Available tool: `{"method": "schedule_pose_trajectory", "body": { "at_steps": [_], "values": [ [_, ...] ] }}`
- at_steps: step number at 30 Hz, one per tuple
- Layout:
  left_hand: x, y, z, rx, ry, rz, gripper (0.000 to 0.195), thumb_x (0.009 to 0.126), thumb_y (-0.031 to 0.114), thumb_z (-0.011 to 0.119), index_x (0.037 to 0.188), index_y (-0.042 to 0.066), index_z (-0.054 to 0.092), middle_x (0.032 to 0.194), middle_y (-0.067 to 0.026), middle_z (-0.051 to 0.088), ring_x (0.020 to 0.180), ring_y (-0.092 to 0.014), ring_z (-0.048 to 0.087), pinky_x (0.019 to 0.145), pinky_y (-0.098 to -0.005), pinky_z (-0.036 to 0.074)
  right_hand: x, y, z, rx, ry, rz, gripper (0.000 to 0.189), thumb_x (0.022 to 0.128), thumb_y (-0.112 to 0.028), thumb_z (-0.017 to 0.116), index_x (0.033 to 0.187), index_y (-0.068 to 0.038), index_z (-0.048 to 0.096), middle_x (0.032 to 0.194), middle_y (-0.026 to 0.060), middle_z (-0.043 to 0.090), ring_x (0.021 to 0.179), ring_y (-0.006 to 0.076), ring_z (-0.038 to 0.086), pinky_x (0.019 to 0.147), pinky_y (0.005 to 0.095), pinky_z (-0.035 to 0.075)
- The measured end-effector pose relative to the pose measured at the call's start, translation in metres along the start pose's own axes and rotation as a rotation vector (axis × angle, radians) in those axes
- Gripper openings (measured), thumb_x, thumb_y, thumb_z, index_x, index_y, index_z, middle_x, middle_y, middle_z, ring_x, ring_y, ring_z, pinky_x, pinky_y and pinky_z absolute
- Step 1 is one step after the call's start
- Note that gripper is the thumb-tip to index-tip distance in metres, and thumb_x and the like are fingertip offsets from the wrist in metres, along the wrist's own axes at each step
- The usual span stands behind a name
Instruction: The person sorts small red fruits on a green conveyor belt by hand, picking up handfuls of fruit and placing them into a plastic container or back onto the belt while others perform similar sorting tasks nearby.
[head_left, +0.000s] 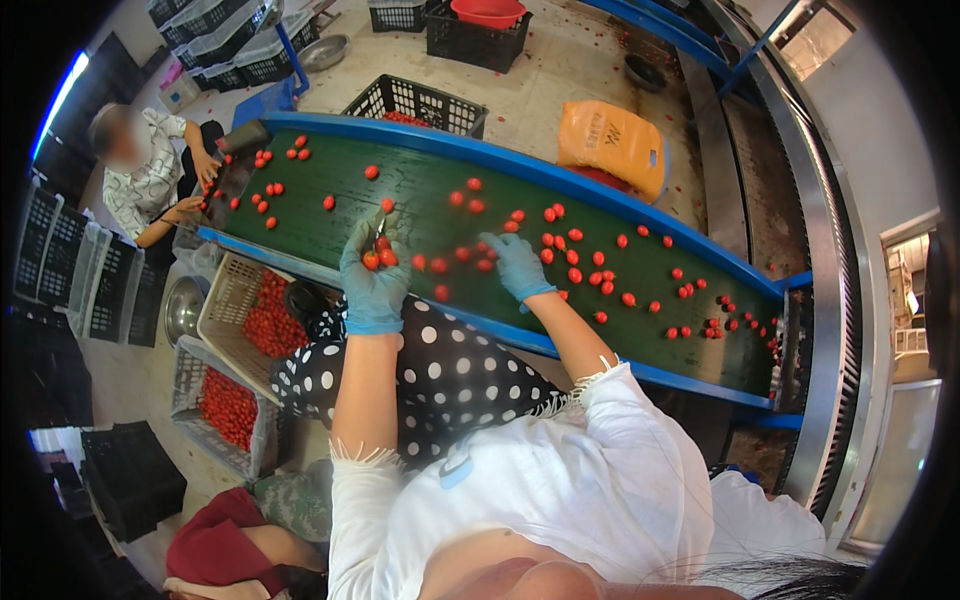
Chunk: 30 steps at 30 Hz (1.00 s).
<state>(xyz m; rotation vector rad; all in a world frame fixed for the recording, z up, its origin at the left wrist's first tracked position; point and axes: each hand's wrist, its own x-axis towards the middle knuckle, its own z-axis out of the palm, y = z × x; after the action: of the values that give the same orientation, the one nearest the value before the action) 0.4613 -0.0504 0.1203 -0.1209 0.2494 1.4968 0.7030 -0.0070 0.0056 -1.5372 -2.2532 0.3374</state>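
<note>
My left hand (373, 274), in a thin blue glove, is turned palm up over the near side of the green conveyor belt (420, 187). A few red cherry tomatoes (370, 259) lie in its curled fingers. Between thumb and fingers there is a narrow dark and shiny item, too small to name. Another tomato (387, 204) shows just beyond the fingertips. Farther right, my right hand (519, 268), gloved alike, reaches over the belt with fingers stretched out. Its fingertips are at a blurred tomato (484, 247); whether they touch it is unclear. Several loose tomatoes (574, 275) are spread along the belt.
Blue side rails (525, 169) edge the belt. At its left end a co-worker (146, 161) handles tomatoes. Crates of tomatoes (276, 319) (229, 409) stand left of my knees. Beyond the belt are a black crate (450, 112) and an orange bag (611, 146).
</note>
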Motion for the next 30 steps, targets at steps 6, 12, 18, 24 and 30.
{"method": "schedule_pose_trajectory", "body": {
  "at_steps": [6,12,18,24,30],
  "values": [
    [-0.001,-0.001,0.004,0.019,0.028,0.035,0.030,0.082,0.013,0.052,0.109,-0.002,0.055,0.108,-0.0111,0.059,0.099,-0.022,0.056,0.067,-0.0298,0.052,0.013,-0.015,-0.004,-0.006,-0.072,-0.003,0.046,0.078,-0.007,0.049,0.120,-0.024,0.048,0.099,0.0107,0.050,0.087,0.0303,0.052,0.074,0.0400,0.046],
    [0.002,0.000,-0.003,0.080,-0.030,0.068,0.031,0.083,0.013,0.052,0.110,-0.002,0.054,0.107,-0.0107,0.060,0.100,-0.022,0.056,0.067,-0.0299,0.052,0.009,-0.041,-0.007,-0.009,-0.080,0.014,0.032,0.074,-0.022,0.058,0.107,-0.021,0.055,0.099,0.0124,0.048,0.091,0.0311,0.049,0.071,0.0408,0.047],
    [0.004,-0.003,0.001,0.016,-0.001,0.031,0.030,0.083,0.013,0.052,0.109,-0.002,0.055,0.103,-0.0122,0.061,0.092,-0.021,0.059,0.066,-0.0299,0.052,0.014,-0.049,0.014,-0.103,-0.096,-0.070,0.021,0.074,-0.023,0.059,0.093,-0.016,0.058,0.099,0.0140,0.045,0.092,0.0332,0.047,0.073,0.0417,0.047],
    [0.002,-0.009,0.006,0.068,0.086,0.015,0.029,0.083,0.013,0.052,0.108,-0.002,0.056,0.102,-0.0110,0.061,0.096,-0.021,0.057,0.066,-0.0297,0.052,0.029,-0.047,0.026,0.059,-0.091,0.016,0.019,0.078,-0.022,0.053,0.095,-0.015,0.057,0.101,0.0169,0.046,0.093,0.0354,0.051,0.073,0.0423,0.047],
    [0.005,-0.012,0.006,0.090,0.124,0.039,0.027,0.083,0.012,0.052,0.107,0.000,0.057,0.102,-0.0098,0.062,0.098,-0.021,0.056,0.063,-0.0294,0.052,0.033,-0.047,0.022,0.071,-0.097,0.060,0.024,0.076,-0.021,0.054,0.099,-0.014,0.056,0.097,0.0165,0.049,0.085,0.0332,0.056,0.071,0.0423,0.048]
  ]
}}
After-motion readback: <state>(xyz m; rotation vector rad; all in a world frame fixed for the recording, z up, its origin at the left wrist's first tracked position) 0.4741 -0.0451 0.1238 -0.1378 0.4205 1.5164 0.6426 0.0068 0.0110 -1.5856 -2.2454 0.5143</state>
